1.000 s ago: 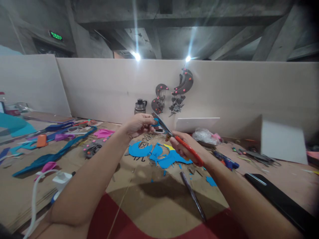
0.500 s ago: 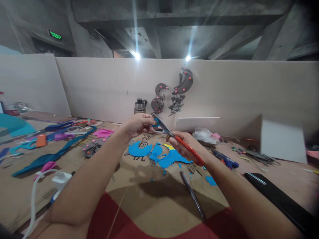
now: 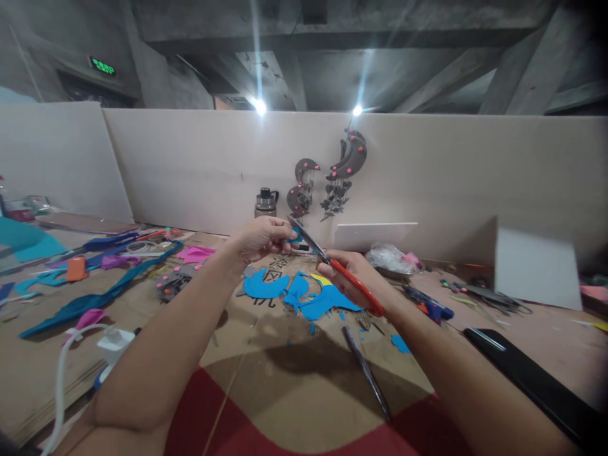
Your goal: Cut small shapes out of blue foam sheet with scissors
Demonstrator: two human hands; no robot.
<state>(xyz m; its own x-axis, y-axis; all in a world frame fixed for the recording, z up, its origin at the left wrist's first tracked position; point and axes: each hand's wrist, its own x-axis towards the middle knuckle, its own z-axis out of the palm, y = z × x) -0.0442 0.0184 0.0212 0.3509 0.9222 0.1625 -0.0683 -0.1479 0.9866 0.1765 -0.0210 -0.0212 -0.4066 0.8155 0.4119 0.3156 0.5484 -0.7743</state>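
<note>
My left hand point(image 3: 266, 239) pinches a small blue felt-like piece point(image 3: 296, 235) between thumb and fingers, above the cardboard-covered table. Closed round the red handles of a pair of scissors point(image 3: 354, 284), my right hand point(image 3: 344, 269) holds the blades pointing up and left, at the blue piece. The tips reach just past its edge; whether the blades are biting into it I cannot tell. Below both hands lie larger blue cut-outs point(image 3: 266, 284) and blue offcuts point(image 3: 320, 305), with a bit of yellow among them. A pen-like stick point(image 3: 365, 373) rests nearer me.
Coloured strips point(image 3: 104, 291) and an orange block point(image 3: 76, 269) spread over the left side, near a white cable point(image 3: 61, 380). On the right are a blue glue gun point(image 3: 432, 305) and a black phone-like slab point(image 3: 522, 373). A bottle point(image 3: 265, 204) and grey moon hangings point(image 3: 351, 158) stand behind.
The blue piece has turned slightly in my left fingers against the scissor blades. Both hands otherwise keep nearly the same place, and the whole view has shifted a little.
</note>
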